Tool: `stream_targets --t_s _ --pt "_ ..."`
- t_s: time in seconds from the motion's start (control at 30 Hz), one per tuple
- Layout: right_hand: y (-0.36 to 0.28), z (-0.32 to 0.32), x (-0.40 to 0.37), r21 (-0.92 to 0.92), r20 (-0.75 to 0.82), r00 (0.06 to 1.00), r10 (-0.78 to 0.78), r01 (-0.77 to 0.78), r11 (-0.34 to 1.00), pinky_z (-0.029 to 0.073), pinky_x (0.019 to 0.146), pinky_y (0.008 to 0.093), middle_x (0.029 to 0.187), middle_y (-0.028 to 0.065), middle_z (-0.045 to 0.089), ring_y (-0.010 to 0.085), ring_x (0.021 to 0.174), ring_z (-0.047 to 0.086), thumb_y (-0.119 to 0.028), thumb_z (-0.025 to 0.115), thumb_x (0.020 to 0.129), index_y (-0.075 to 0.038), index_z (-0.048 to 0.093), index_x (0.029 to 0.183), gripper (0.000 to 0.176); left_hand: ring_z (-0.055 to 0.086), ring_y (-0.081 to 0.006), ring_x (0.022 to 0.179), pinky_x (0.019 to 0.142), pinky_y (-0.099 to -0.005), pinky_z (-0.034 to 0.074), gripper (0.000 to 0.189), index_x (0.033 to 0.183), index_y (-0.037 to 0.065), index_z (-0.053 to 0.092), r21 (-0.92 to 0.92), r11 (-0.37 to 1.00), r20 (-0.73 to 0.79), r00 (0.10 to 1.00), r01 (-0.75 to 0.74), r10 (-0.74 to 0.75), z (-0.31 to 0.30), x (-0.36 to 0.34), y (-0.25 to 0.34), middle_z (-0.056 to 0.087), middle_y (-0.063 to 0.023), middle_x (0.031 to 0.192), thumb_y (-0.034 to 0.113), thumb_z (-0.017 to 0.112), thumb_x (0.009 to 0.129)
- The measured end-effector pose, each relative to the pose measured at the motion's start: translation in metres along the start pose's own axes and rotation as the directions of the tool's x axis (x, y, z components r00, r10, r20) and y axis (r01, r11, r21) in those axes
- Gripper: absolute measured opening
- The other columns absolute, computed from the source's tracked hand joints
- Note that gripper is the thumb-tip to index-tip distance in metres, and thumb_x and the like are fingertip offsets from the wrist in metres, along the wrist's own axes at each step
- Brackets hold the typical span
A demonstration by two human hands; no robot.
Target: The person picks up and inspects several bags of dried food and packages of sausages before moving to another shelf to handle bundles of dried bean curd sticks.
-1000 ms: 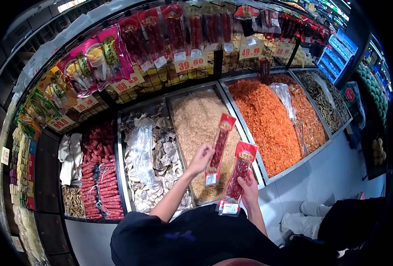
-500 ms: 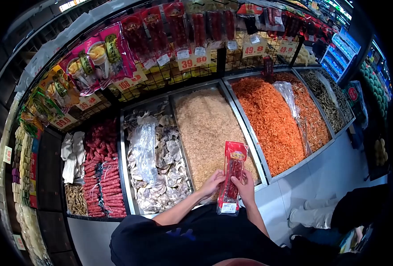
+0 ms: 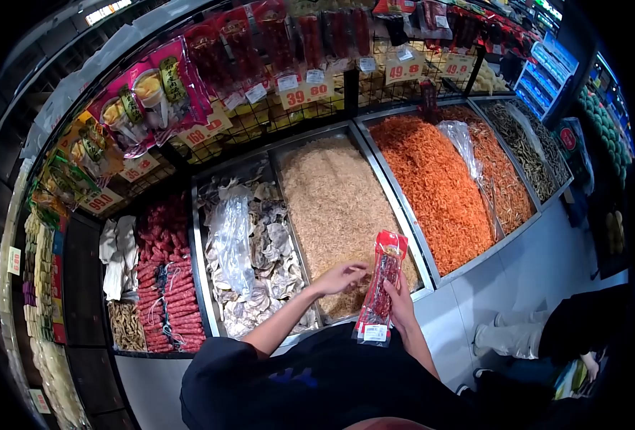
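Note:
A red-topped clear packet of cured sausages (image 3: 380, 287) is held upright in front of my chest, with a white label near its lower end. My right hand (image 3: 401, 304) grips its right edge, thumb lying across the front. Just left of the packet, my left hand (image 3: 341, 277) hovers apart from it, fingers loosely stretched and holding nothing. Beneath both hands lies a bin heaped with tiny pale dried shrimp (image 3: 335, 204).
Orange dried shrimp (image 3: 428, 193) fill the bin to the right; flat dried pieces (image 3: 260, 301) and bundled red sausages (image 3: 167, 301) lie left. Hanging sausage packets (image 3: 271, 36) and price cards (image 3: 306, 95) line the rack behind. Another person's hand (image 3: 590, 365) shows at lower right.
My left hand has let go of the packet and moved slightly left. The packet, now in my right hand alone, has shifted a little right and tilted. The other person's hand has come further into view.

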State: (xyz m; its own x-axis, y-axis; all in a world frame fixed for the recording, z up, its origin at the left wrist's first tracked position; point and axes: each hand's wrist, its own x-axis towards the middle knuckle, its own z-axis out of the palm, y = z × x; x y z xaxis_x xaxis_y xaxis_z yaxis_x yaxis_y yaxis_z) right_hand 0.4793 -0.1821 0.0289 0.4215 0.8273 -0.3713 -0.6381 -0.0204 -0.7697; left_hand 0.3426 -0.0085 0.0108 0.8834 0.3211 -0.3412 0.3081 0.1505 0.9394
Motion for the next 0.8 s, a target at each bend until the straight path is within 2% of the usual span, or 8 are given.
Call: stream_targets --t_s 0.1,0.2,0.23,0.27,0.33,0.43,0.67,0.8 --pt "-0.002 -0.001 -0.002 0.029 -0.004 1.000 -0.021 0.021 0.999 0.051 0.085 0.0286 0.121 0.0088 0.056 0.0144 0.102 0.059 -0.008 0.056 0.095 -0.008 0.026 0.146 0.059 0.061 -0.0177 0.095 0.079 -0.0315 0.052 0.045 0.129 0.005 0.054 0.178 0.974 -0.279 0.942 -0.138 0.185 -0.054 0.017 0.039 0.062 -0.0124 0.119 0.032 0.060 0.093" --pt "-0.011 0.004 -0.007 0.029 -0.015 0.999 -0.029 0.029 0.999 0.053 0.081 0.0287 0.120 0.0099 0.057 0.0147 0.097 0.061 -0.008 0.056 0.095 -0.008 0.024 0.147 0.061 0.060 -0.0190 0.097 0.078 -0.0286 0.052 0.035 0.126 0.003 0.052 0.259 0.949 -0.518 0.803 -0.181 0.295 -0.126 0.026 0.118 0.061 -0.0110 0.118 0.013 0.059 0.092" --pt "-0.013 0.004 -0.008 0.031 -0.021 0.999 -0.042 0.043 0.999 0.054 0.081 0.0287 0.120 0.0103 0.057 0.0148 0.097 0.062 -0.008 0.056 0.095 -0.008 0.023 0.147 0.062 0.060 -0.0188 0.098 0.078 -0.0270 0.051 0.033 0.123 0.002 0.053 0.382 0.878 -0.559 0.684 -0.289 0.468 -0.169 0.045 0.120 0.061 -0.0107 0.117 0.010 0.058 0.092" --pt "-0.010 -0.001 -0.006 0.031 -0.018 0.997 -0.070 0.071 0.997 0.054 0.082 0.0295 0.122 0.0111 0.056 0.0156 0.099 0.061 -0.007 0.056 0.095 -0.008 0.021 0.148 0.063 0.058 -0.0237 0.109 0.092 -0.0341 0.047 0.037 0.123 0.002 0.053 0.416 0.818 -0.612 0.543 -0.397 0.575 -0.198 0.052 0.143 0.061 -0.0151 0.116 0.016 0.061 0.089" --pt "-0.012 -0.002 -0.008 0.026 -0.034 0.996 -0.080 0.081 0.996 0.054 0.082 0.0298 0.123 0.0116 0.056 0.0160 0.100 0.061 -0.007 0.056 0.095 -0.008 0.021 0.148 0.064 0.055 -0.0308 0.114 0.097 -0.0387 0.043 0.043 0.128 0.005 0.051 0.648 0.720 -0.665 0.276 -0.248 0.694 -0.238 0.049 0.203 0.058 -0.0182 0.121 0.019 0.061 0.089" --pt "-0.022 0.006 -0.014 0.033 -0.042 0.995 -0.095 0.096 0.995 0.054 0.084 0.0310 0.125 0.0124 0.054 0.0170 0.102 0.060 -0.007 0.056 0.094 -0.008 0.020 0.148 0.064 0.035 -0.0370 0.132 0.106 -0.0445 0.034 0.066 0.143 0.011 0.031 0.663 0.746 -0.726 0.194 -0.058 0.660 -0.303 0.055 0.260 0.037 -0.0206 0.143 0.030 0.062 0.088" --pt "-0.020 0.009 -0.019 0.039 -0.053 0.987 -0.154 0.156 0.987 0.054 0.085 0.0319 0.122 0.0112 0.055 0.0176 0.103 0.060 -0.008 0.056 0.094 -0.008 0.025 0.145 0.059 0.048 -0.0387 0.117 0.099 -0.0436 0.040 0.060 0.128 -0.001 0.043 0.573 0.820 -0.819 -0.027 0.008 0.573 -0.349 0.087 0.303 0.050 -0.0224 0.126 0.027 0.069 0.083" --pt "-0.014 0.003 -0.017 0.058 -0.066 0.987 -0.148 0.152 0.987 0.054 0.085 0.0318 0.122 0.0113 0.055 0.0174 0.103 0.059 -0.009 0.056 0.094 -0.008 0.025 0.145 0.060 0.049 -0.0376 0.113 0.095 -0.0438 0.041 0.055 0.121 -0.002 0.047 0.565 0.818 -0.823 -0.009 -0.105 0.568 -0.346 0.097 0.308 0.052 -0.0211 0.119 0.028 0.070 0.081"
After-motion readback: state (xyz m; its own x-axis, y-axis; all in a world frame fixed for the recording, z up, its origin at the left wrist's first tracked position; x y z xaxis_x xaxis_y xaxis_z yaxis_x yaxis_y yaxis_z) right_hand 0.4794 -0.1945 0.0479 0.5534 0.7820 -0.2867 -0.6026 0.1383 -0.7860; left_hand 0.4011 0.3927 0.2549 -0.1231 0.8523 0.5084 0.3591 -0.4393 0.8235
